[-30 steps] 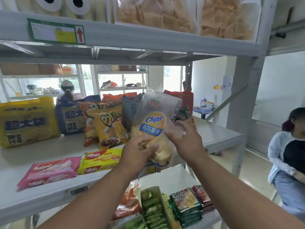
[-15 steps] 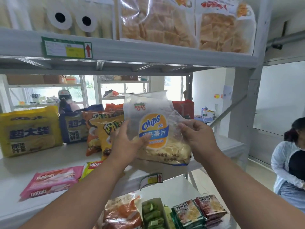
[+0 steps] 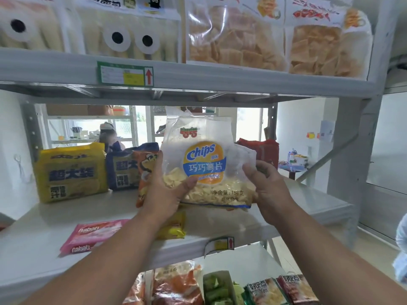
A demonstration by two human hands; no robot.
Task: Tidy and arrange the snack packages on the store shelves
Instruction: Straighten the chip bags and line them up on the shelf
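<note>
A clear bag of chips (image 3: 207, 164) with a yellow and blue "Chips" label is held upright above the middle shelf (image 3: 308, 201). My left hand (image 3: 167, 190) grips its lower left side, thumb across the front. My right hand (image 3: 268, 188) grips its right edge. Behind the bag stand an orange snack bag (image 3: 145, 170), a dark blue bag (image 3: 121, 168) and a red bag (image 3: 262, 153). A big yellow bag (image 3: 70, 172) stands at the left. A pink wafer pack (image 3: 92, 234) and a yellow wafer pack (image 3: 174, 227) lie flat near the shelf front.
The top shelf (image 3: 220, 78) carries large clear bags of crackers (image 3: 237, 38) and white roll packs (image 3: 123, 34). The bottom shelf holds several small snack packs (image 3: 268, 291) and a green pack (image 3: 218, 289). A sleeve of a seated person (image 3: 400, 245) shows at the right edge.
Both hands have lifted the chips bag and turned it upright to face me. The view has tilted upward, showing more of the top shelf.
</note>
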